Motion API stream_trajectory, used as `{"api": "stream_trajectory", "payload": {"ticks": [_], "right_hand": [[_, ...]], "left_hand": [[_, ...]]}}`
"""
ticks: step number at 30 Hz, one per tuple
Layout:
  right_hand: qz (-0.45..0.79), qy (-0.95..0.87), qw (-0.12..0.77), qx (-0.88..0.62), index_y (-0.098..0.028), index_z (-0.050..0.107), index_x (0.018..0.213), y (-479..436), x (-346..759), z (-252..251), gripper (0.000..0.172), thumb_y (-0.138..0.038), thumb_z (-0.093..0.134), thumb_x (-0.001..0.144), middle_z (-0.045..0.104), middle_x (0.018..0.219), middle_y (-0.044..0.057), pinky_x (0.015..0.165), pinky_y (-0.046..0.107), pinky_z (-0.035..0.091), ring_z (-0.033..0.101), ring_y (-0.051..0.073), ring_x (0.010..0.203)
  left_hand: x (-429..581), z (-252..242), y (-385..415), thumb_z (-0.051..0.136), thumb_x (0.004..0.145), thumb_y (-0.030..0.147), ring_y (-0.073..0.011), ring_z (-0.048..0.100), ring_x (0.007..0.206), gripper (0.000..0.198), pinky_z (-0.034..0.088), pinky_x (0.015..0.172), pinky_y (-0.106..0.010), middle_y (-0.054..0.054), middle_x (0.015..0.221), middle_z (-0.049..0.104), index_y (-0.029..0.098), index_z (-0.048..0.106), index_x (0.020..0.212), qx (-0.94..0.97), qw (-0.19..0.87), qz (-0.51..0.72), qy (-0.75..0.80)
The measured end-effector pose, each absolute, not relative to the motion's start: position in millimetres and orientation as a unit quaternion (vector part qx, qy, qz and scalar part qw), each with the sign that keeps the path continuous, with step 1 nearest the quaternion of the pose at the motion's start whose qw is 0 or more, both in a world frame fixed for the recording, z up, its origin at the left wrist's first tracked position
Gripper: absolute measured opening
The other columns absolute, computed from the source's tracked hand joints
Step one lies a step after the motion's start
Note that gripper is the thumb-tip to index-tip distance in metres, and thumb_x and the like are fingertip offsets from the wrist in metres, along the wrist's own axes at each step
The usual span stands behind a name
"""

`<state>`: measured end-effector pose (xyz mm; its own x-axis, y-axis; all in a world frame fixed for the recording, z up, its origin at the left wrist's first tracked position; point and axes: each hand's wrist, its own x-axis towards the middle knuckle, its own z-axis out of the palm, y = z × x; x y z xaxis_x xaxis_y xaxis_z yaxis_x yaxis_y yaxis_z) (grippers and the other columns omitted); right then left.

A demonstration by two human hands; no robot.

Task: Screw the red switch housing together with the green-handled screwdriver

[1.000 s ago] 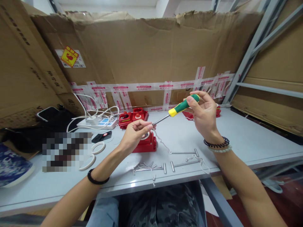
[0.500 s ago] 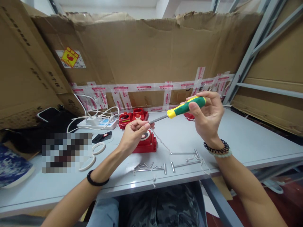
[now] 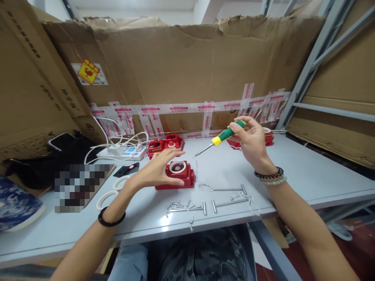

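A green and yellow screwdriver (image 3: 225,136) is gripped by its handle in my right hand (image 3: 252,141), its shaft slanting down to the left. Something small sits at the tip, too small to make out. Below and left of the tip, a red housing (image 3: 187,176) with a white ring (image 3: 177,167) round a dark centre rests on the table. My left hand (image 3: 159,168) spreads over the housing's left side, thumb in front and fingers behind; whether it touches cannot be seen. Thin string hangs beside the housing's right end, blurred, above a T-shaped metal rod (image 3: 228,189).
Several screws (image 3: 180,204) and more T-shaped rods (image 3: 231,203) lie near the table's front edge. Other red housings (image 3: 171,143) stand behind. Two white rings (image 3: 107,200), a black pouch (image 3: 126,169) and a power strip (image 3: 133,152) are at left. Cardboard (image 3: 181,62) walls the back.
My left hand has let go at the screwdriver's tip, opened and moved down to the red housing. The screwdriver has shifted slightly lower in my right hand, and the string has dropped.
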<state>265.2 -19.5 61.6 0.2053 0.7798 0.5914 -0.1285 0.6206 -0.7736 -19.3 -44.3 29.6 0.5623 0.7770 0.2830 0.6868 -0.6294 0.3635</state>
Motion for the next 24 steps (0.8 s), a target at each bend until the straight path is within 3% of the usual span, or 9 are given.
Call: {"api": "stream_trajectory", "payload": {"ticks": [4, 9, 13, 24], "right_hand": [[0.346, -0.549, 0.688, -0.325, -0.021, 0.060, 0.083, -13.6, 266.5, 57.4, 0.032, -0.032, 0.081, 0.060, 0.058, 0.075, -0.002, 0.056, 0.026, 0.059, 0.063, 0.012, 0.070], [0.346, -0.551, 0.688, -0.322, -0.020, 0.060, 0.083, -14.5, 264.4, 56.0, 0.031, -0.030, 0.080, 0.061, 0.060, 0.074, -0.002, 0.055, 0.024, 0.059, 0.064, 0.012, 0.070], [0.355, -0.537, 0.698, -0.313, -0.021, 0.059, 0.083, -17.4, 261.4, 56.1, 0.031, -0.031, 0.080, 0.062, 0.059, 0.074, -0.003, 0.056, 0.024, 0.059, 0.063, 0.011, 0.070], [0.370, -0.536, 0.699, -0.297, -0.022, 0.058, 0.085, -22.4, 253.8, 53.5, 0.034, -0.033, 0.080, 0.061, 0.059, 0.075, -0.003, 0.057, 0.024, 0.058, 0.063, 0.012, 0.070]], "left_hand": [[-29.4, 17.9, -32.2, 0.077, 0.059, 0.056, -0.0353, 0.055, 0.114, 0.089, 0.043, 0.094, -0.045, -0.014, 0.127, 0.058, 0.020, 0.042, 0.133, 0.877, 0.142, 0.101, 0.448], [-38.9, 33.0, -33.8, 0.074, 0.064, 0.049, -0.0261, 0.061, 0.097, 0.063, 0.048, 0.082, -0.035, -0.006, 0.111, 0.062, 0.021, 0.047, 0.114, 0.859, 0.176, 0.205, 0.434], [-47.9, 48.1, -45.3, 0.073, 0.066, 0.050, -0.0268, 0.059, 0.102, 0.064, 0.049, 0.083, -0.035, -0.004, 0.112, 0.060, 0.022, 0.043, 0.115, 0.824, 0.187, 0.271, 0.461], [-46.4, 47.5, -48.9, 0.073, 0.066, 0.048, -0.0273, 0.057, 0.106, 0.063, 0.046, 0.090, -0.036, -0.004, 0.116, 0.058, 0.022, 0.043, 0.114, 0.833, 0.202, 0.274, 0.437]]}}
